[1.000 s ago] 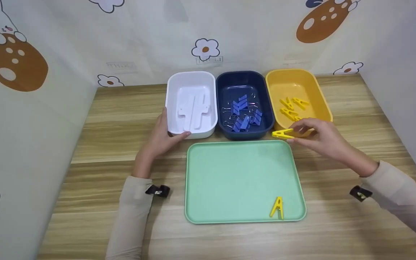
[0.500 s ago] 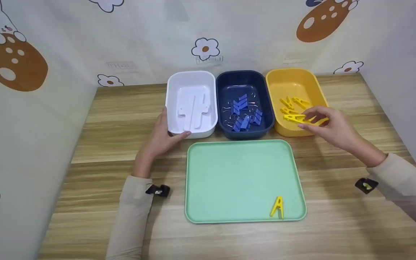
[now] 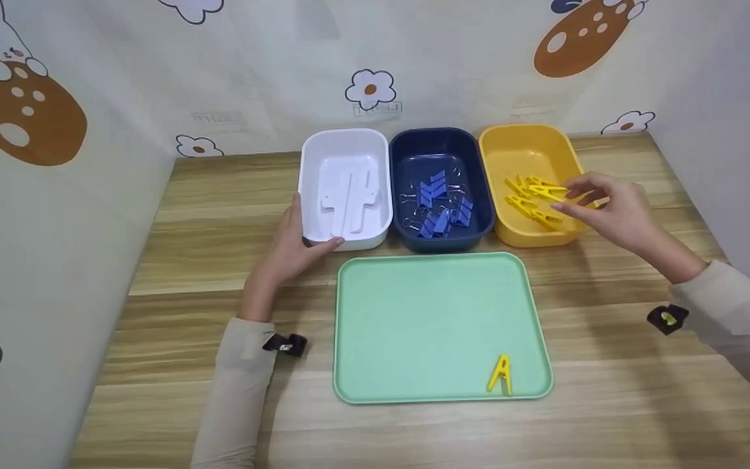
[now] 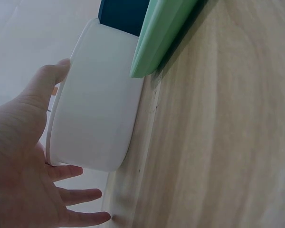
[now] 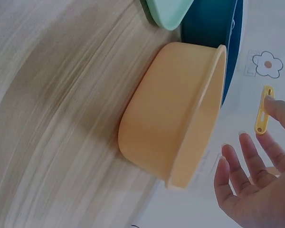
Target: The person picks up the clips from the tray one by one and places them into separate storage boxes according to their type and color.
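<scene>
My right hand pinches a yellow clothespin between thumb and fingertips, over the yellow bin. In the right wrist view this clothespin is raised above the bin's rim, with the other fingers spread. Several more yellow clothespins lie inside that bin. My left hand rests against the near left corner of the white bin. The left wrist view has its thumb at the rim and the other fingers straight and spread. One yellow clothespin lies on the green tray.
Between the white and yellow bins stands a navy bin with several blue binder clips. Flat white plastic pieces lie in the white bin. The bins stand against a patterned backdrop on a wooden table.
My right hand has moved back and right, from the yellow bin's front edge to over its right side, carrying the clothespin. My left hand has stayed at the white bin.
</scene>
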Demonstrator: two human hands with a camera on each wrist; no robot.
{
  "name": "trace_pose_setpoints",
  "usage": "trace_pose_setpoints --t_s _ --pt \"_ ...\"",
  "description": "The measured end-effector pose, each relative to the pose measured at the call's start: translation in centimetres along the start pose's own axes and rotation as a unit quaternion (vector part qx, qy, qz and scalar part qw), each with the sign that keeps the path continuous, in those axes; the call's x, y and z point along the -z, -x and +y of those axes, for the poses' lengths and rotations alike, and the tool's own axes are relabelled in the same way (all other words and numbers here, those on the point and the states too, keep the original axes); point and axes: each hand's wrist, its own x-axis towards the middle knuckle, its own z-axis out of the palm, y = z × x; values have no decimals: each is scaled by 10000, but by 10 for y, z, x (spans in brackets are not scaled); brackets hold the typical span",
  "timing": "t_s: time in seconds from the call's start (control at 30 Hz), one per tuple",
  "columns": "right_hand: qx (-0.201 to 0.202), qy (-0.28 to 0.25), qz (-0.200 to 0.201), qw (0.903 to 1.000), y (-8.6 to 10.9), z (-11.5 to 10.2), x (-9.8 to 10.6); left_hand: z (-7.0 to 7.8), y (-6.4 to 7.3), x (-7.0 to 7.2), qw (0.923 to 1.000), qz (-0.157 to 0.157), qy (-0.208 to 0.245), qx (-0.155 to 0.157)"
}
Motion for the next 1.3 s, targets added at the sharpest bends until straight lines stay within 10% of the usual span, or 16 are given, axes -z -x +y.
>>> trace_pose_setpoints --t_s 1.3 --pt "-703 252 -113 9971 -38 9 26 -2 -2 -1 9998 69 73 -160"
